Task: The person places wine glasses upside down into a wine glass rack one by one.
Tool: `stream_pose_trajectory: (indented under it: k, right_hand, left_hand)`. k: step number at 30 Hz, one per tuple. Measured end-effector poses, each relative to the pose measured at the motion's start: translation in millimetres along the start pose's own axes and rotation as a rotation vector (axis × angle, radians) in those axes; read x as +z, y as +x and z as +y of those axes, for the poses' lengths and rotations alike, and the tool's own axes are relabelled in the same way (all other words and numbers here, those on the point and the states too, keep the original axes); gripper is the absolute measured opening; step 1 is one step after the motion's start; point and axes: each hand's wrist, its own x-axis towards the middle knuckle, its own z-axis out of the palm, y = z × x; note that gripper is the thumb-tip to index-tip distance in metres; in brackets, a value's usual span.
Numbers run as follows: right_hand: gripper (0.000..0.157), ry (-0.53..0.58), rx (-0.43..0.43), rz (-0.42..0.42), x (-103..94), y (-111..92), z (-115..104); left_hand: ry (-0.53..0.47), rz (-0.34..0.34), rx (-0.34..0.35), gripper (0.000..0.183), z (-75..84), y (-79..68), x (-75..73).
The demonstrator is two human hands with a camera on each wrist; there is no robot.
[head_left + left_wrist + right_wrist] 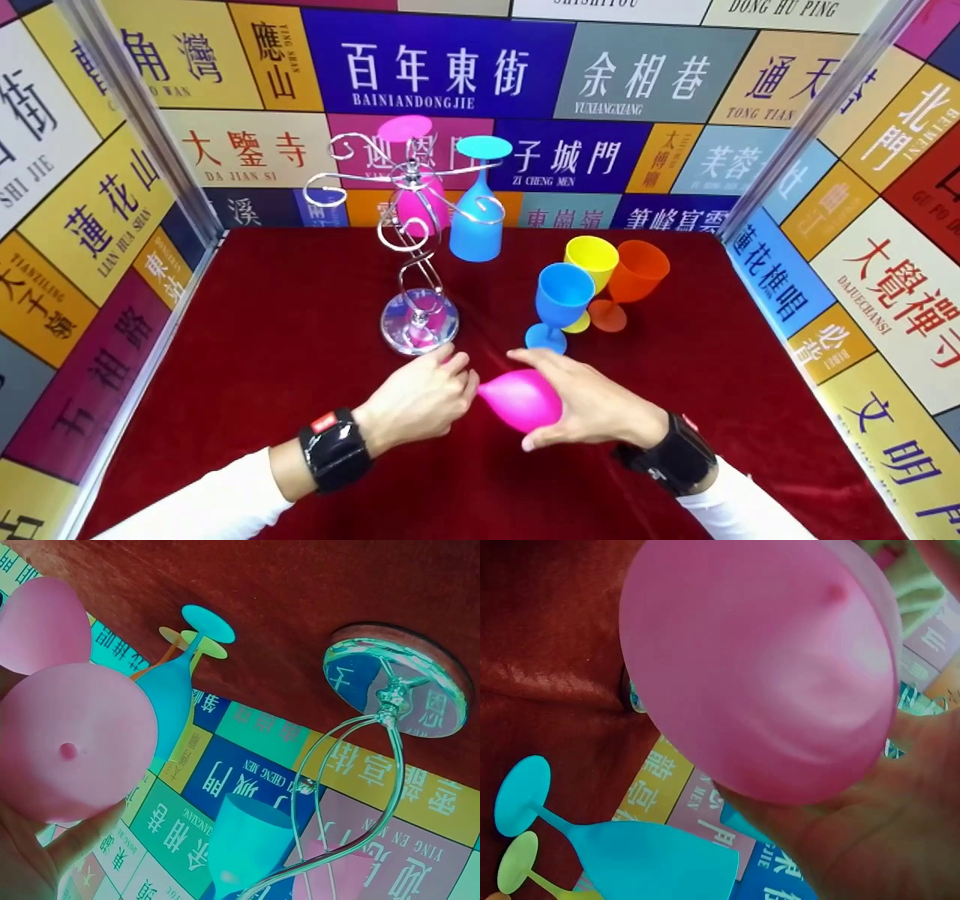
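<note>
My right hand (600, 401) wraps round the bowl of a pink goblet (521, 400), which lies on its side in the air with its stem toward my left hand (420, 397). The left fingers are curled at the stem end and hide the foot in the head view. In the left wrist view the goblet's round pink foot (97, 720) shows with the left thumb at its edge. The right wrist view looks into the wide bowl (742, 675), the palm behind it. Beyond the left hand stands a silver wire goblet rack (420, 255).
From the rack hang an upside-down pink goblet (424, 202) and a light blue one (478, 225). Right of it stand a blue goblet (564, 296), a yellow goblet (592, 255) and an orange goblet (639, 274) on dark red cloth (262, 337). Lettered panels (442, 67) enclose the table.
</note>
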Motion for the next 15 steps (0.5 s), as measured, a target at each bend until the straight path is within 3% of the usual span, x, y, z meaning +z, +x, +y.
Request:
stream_pose_trajectory:
  k: [6,15]
  right_hand:
    - [0.105,-0.106,0.038,-0.061,5.6,4,-1]
    - [0.095,-0.167,0.035,-0.069,14.2,5,-1]
  left_hand:
    - [0.020,-0.011,0.018,0.026,1.7,4.0,-2.1]
    - [0.039,-0.015,0.046,0.028,2.8,7.2,-5.3]
